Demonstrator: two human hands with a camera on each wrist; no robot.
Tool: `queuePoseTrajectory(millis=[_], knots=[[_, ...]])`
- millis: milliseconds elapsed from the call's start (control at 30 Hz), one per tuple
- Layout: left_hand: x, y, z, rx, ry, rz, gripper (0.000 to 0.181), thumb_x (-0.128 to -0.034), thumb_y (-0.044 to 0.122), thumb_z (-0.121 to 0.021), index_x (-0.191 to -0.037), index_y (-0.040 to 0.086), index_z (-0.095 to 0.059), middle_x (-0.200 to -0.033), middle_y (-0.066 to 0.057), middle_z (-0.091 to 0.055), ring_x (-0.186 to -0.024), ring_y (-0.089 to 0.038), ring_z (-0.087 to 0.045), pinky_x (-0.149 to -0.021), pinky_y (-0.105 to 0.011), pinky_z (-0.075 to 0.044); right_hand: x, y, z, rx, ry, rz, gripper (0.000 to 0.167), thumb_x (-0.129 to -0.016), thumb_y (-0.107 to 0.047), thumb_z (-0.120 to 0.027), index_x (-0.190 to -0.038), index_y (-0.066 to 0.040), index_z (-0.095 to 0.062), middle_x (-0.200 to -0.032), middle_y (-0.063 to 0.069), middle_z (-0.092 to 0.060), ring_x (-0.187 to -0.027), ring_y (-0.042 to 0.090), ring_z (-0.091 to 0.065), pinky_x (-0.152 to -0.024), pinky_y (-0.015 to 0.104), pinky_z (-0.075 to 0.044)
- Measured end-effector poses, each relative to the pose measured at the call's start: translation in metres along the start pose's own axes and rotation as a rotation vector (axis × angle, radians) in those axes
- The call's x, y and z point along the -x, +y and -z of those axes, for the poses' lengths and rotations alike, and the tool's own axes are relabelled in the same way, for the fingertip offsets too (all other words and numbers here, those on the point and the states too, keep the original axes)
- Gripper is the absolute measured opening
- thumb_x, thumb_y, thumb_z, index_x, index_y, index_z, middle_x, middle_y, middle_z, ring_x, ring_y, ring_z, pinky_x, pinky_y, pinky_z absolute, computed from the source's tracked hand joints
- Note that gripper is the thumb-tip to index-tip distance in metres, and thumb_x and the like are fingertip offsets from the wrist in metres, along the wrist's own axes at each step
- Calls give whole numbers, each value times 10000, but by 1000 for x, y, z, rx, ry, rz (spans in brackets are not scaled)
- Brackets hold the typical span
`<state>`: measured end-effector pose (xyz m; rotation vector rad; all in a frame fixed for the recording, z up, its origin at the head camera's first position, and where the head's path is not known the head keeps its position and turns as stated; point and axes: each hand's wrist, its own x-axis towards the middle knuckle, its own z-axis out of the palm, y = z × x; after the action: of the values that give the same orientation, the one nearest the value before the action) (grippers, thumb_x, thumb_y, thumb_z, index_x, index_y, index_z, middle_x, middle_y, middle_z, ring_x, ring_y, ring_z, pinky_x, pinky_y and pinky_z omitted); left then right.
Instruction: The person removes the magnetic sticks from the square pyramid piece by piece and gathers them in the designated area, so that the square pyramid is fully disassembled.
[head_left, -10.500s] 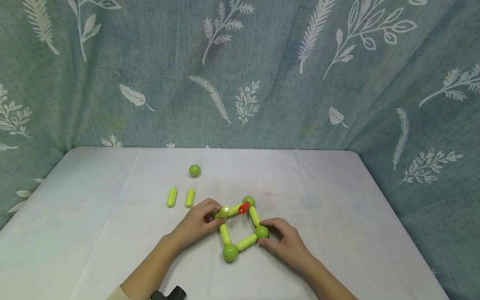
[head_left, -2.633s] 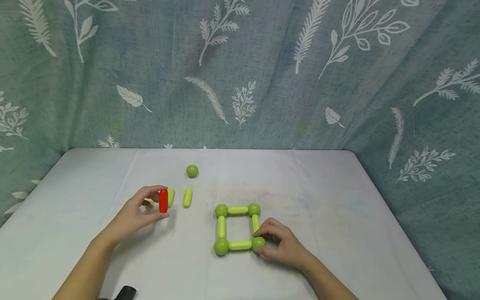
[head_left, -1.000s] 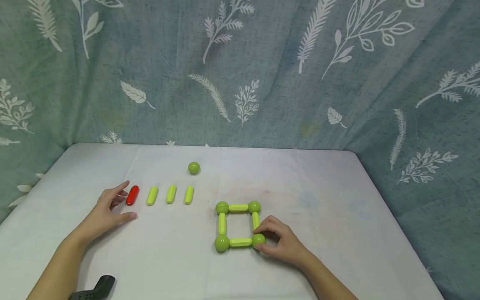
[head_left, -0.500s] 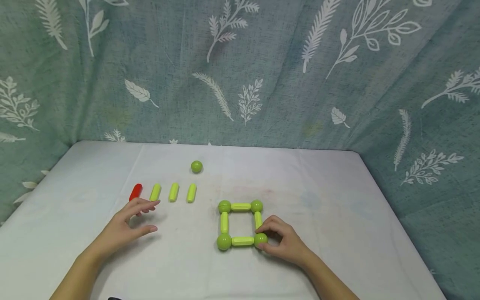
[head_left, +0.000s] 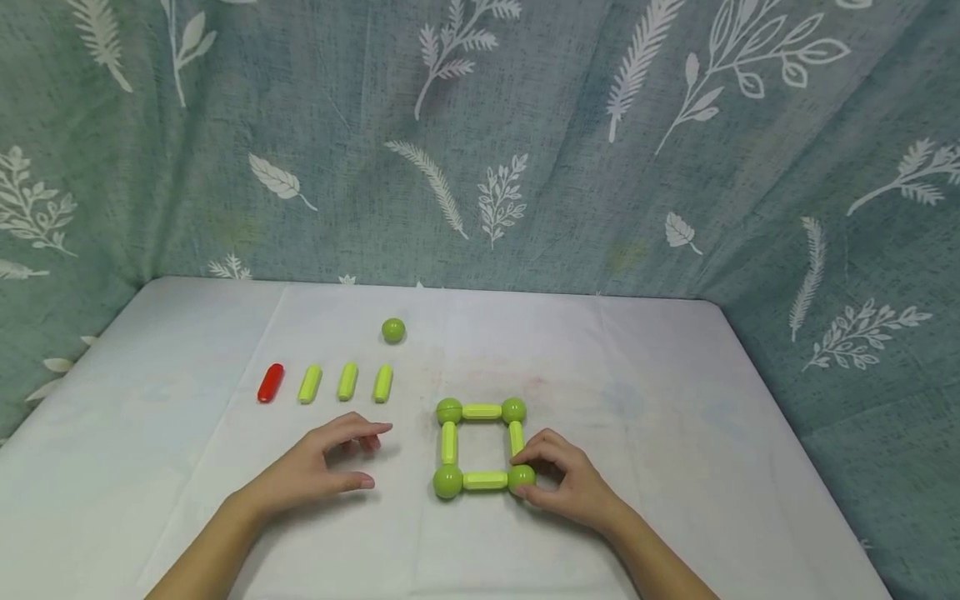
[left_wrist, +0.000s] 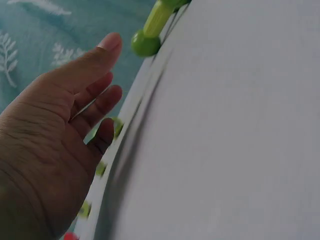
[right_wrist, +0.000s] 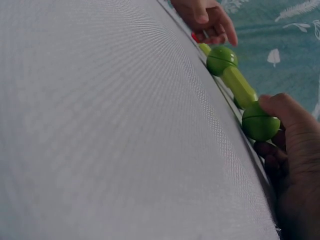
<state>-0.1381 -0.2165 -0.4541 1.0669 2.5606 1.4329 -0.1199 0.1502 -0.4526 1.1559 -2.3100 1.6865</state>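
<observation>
Four-sided and lying flat, a frame of light green rods (head_left: pixel 485 481) joined by green balls (head_left: pixel 447 482) is on the table in the head view. My right hand (head_left: pixel 573 483) holds its near right ball (head_left: pixel 521 478) between thumb and fingers; the right wrist view shows the thumb against that ball (right_wrist: pixel 260 121). My left hand (head_left: pixel 307 475) hovers left of the frame, fingers apart, holding nothing; in the left wrist view the same hand (left_wrist: pixel 65 120) is empty, with a green ball (left_wrist: pixel 145 43) beyond the thumb.
Behind my left hand lie a red rod (head_left: pixel 271 383) and three loose light green rods (head_left: pixel 347 382) in a row. A single green ball (head_left: pixel 393 331) sits farther back. The white-covered table (head_left: pixel 637 358) ends at a patterned teal cloth (head_left: pixel 337 167).
The red rod went from the frame's top to the left end of the row, and my left hand let it go. That hand has since moved right, towards the frame. My right hand stays on its ball.
</observation>
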Motion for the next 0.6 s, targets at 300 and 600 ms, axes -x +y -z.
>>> queuePoseTrajectory(millis=[300, 600], knots=[[-34, 12, -38, 63, -157, -75, 513, -781, 261, -779, -1246, 132, -605, -950, 30, -552, -857, -104, -520, -728, -234, -464, 0, -3, 0, 18, 2, -37, 266, -730, 86, -733, -972, 23, -644, -902, 148, -560, -803, 189, -553, -691, 286, -514], [-48, 18, -65, -227, -134, -250, 489, -711, 434, -781, -1115, 184, -662, -882, 99, -451, -751, -29, -437, -680, -131, -391, 0, 0, 1, 8, -3, -10, 261, -741, 87, -727, -979, 34, -633, -902, 150, -551, -794, 213, -547, -675, 297, -512]])
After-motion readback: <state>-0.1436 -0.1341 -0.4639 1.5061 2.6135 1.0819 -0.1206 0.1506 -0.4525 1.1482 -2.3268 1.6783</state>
